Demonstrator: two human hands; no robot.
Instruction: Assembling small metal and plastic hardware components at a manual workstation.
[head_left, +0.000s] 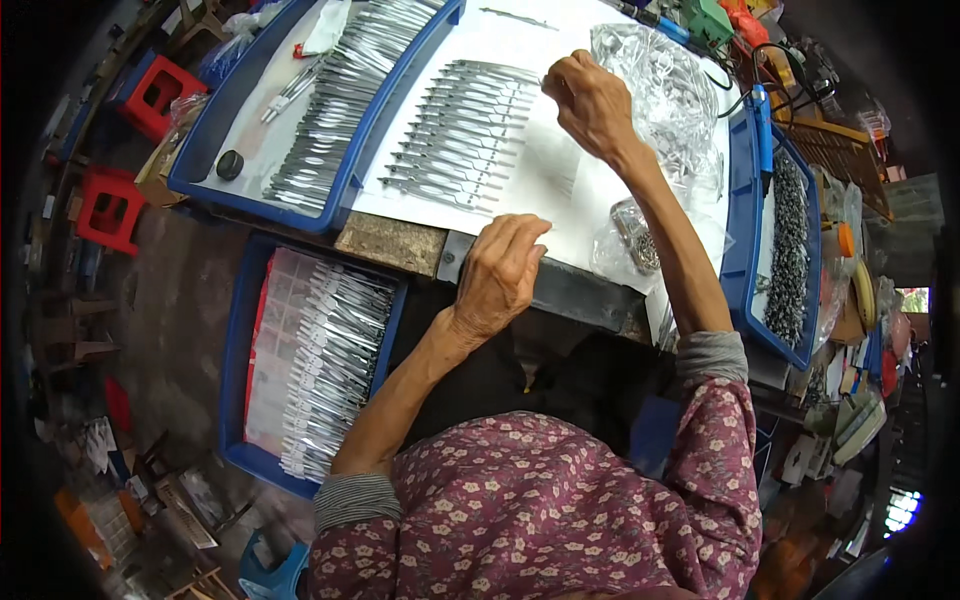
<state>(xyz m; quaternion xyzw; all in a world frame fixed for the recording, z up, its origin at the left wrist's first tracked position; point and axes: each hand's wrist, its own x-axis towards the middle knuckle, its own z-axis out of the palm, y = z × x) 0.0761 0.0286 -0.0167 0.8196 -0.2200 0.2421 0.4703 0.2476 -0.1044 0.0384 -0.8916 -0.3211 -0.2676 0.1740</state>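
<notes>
A row of slim silver metal pieces, tweezer-like in shape point(465, 135), lies side by side on white paper point(570, 215) over the worktable. At the far right end of this row is my right hand point(592, 105), its fingers curled into a pinch; whatever sits between the fingertips is too small or hidden to name. My left hand point(500, 272) hovers by the table's near edge, just below the row. Its fingers are bent and pressed together, and I cannot make out anything in them. One thin dark metal strip point(518, 18) lies apart at the far side of the paper.
Blue trays of similar metal pieces stand at the left point(360, 165) and lower left point(232, 400). A blue tray of small dark parts point(742, 235) is on the right. Clear plastic bags point(655, 80) lie beyond my right forearm. Red stools point(112, 208) stand on the floor.
</notes>
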